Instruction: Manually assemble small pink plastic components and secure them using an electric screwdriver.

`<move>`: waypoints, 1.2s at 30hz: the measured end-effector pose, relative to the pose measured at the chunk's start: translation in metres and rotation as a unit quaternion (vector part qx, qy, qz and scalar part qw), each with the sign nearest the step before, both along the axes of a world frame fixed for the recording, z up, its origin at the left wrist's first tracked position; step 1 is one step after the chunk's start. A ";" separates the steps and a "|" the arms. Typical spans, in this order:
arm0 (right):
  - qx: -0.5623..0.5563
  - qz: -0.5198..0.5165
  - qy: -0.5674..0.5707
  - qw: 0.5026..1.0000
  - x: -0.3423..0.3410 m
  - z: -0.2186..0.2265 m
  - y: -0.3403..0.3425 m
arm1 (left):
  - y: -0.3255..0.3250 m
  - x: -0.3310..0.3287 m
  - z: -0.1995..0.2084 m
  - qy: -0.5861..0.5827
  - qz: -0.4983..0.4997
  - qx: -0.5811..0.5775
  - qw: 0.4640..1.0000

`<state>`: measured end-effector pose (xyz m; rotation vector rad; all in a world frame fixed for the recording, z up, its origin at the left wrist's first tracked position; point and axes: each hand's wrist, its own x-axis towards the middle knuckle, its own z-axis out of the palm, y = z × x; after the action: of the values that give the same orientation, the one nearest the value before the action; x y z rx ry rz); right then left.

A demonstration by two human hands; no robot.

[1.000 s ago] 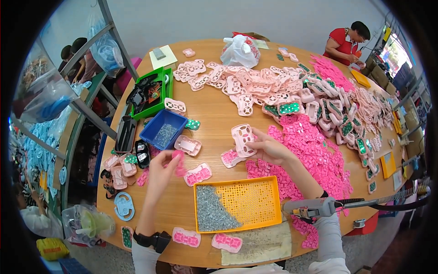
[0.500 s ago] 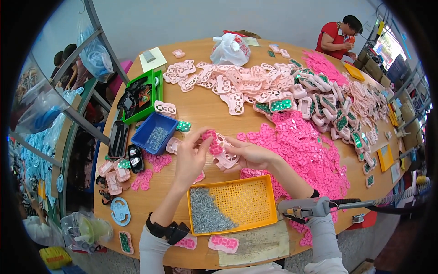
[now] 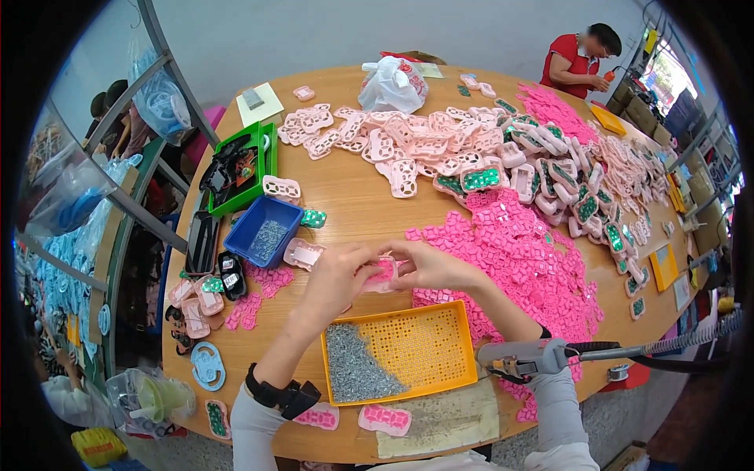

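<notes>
Between my hands, just beyond the yellow tray, is a pale pink plastic shell [image 3: 378, 286]. A bright pink button pad [image 3: 384, 271] lies against it, partly hidden by fingers. My left hand [image 3: 338, 276] pinches the near left part of the pad and shell. On the other side, my right hand [image 3: 433, 265] grips the shell's right end with curled fingers. A second pale pink shell [image 3: 303, 254] rests on the table beside my left hand. The yellow perforated tray [image 3: 470, 345] holds a heap of small silvery screws [image 3: 355, 363] at its left.
Bright pink pads [image 3: 518, 275] pile up at right, pale pink shells [image 3: 424, 141] beyond them. A blue bin [image 3: 259, 228] and green bin [image 3: 269, 157] stand left. A grey power screwdriver [image 3: 522, 359] hangs by my right forearm. A person in red [image 3: 567, 67] works far right.
The bright pink pad and pale shell, held apart before, are now together. Both hands have come closer to each other and lower, my left hand moving right. The far person's hands have shifted.
</notes>
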<state>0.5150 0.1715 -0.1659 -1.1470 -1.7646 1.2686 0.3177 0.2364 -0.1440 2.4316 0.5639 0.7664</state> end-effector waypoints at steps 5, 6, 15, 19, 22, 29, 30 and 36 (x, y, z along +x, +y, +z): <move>-0.133 -0.058 0.058 0.988 -0.006 0.006 -0.002 | -0.007 0.000 -0.002 0.032 0.041 0.090 0.995; -0.117 -0.078 0.061 0.988 -0.008 0.002 -0.001 | -0.012 0.002 -0.002 0.034 0.080 0.133 0.987; -0.129 -0.035 -0.080 0.988 -0.005 0.024 -0.006 | 0.000 -0.027 -0.023 0.029 0.015 -0.416 0.909; -0.024 -0.028 -0.157 0.987 0.015 0.002 -0.011 | -0.001 -0.008 -0.036 0.061 0.014 -0.318 0.946; -0.006 -0.088 -0.150 0.985 0.021 -0.030 0.007 | 0.001 -0.013 -0.044 0.142 0.086 -0.192 0.967; 0.199 -0.336 -0.322 0.863 0.105 -0.028 0.018 | 0.015 -0.019 -0.078 0.153 -0.043 -0.309 0.938; 0.199 -0.335 -0.321 0.864 0.119 -0.032 0.022 | 0.016 -0.022 -0.082 0.118 -0.069 -0.320 0.938; 0.358 -0.365 -0.531 0.676 0.169 -0.029 0.034 | 0.013 -0.022 -0.071 0.183 -0.039 -0.246 0.951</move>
<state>0.6838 0.2058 -0.1948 -1.9039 -1.8112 -0.7534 0.2954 0.2491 -0.2154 2.1092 0.6963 0.1073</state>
